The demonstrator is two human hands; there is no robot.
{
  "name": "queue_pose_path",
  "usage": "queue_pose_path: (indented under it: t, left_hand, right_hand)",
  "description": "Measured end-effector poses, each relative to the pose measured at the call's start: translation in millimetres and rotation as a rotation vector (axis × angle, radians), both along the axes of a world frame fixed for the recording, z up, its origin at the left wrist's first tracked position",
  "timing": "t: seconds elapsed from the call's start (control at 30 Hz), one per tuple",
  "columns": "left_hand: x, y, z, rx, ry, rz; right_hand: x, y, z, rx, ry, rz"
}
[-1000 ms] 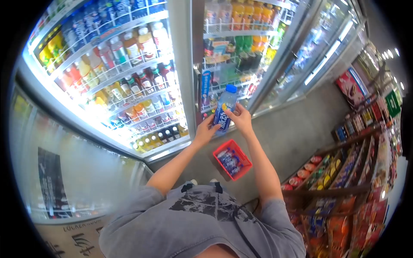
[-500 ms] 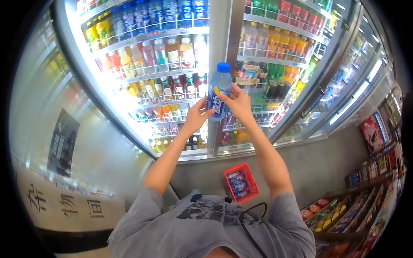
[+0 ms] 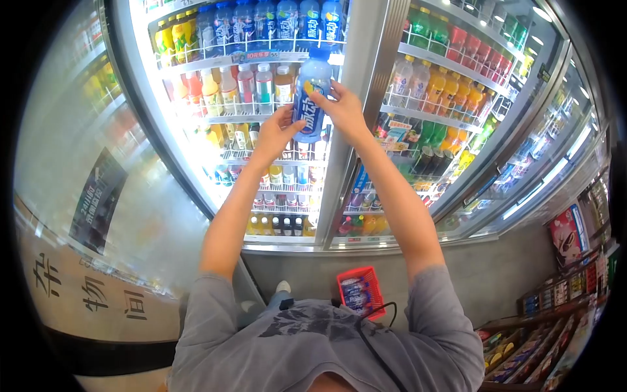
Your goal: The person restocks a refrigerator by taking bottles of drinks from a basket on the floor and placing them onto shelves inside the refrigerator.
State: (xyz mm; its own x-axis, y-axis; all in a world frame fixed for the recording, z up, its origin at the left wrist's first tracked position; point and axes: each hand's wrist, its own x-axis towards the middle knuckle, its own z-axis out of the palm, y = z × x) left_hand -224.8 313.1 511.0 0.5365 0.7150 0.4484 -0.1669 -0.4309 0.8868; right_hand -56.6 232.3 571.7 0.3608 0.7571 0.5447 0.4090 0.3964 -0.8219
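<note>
Both hands hold a blue-capped bottle upright before the lit shelves of an open drinks cooler; the left hand has its fingers partly spread against the lower side, and the right hand has its fingers curled round the opposite side, thumb across the label; a red basket holding bottles sits on the floor below.

Drink bottle before open cooler, near right edge of cooler shelves. Bottle rows on cooler shelves. Glass door left, second cooler right. Basket on floor, basket bottles inside. Snack rack far right.
</note>
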Motion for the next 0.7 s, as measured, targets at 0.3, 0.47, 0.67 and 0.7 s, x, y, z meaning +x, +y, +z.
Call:
queue_pose_path:
  t: [0.3, 0.47, 0.67, 0.7]
  left_hand:
    - [-0.5, 53.5, 22.1, 0.097, -0.008, -0.016]
    - [18.3, 82.0, 38.4, 0.121, -0.092, -0.08]
    - [41.2, 120.8, 70.8, 0.205, -0.105, -0.049]
    - [47.4, 128.4, 75.0, 0.278, -0.087, 0.042]
  right_hand:
    - [-6.4, 48.2, 24.9, 0.058, -0.04, 0.115]
    - [-0.7, 72.4, 41.3, 0.133, -0.085, 0.022]
    - [11.7, 116.4, 56.6, 0.319, -0.155, -0.232]
    - [20.4, 125.3, 60.6, 0.353, -0.155, -0.111]
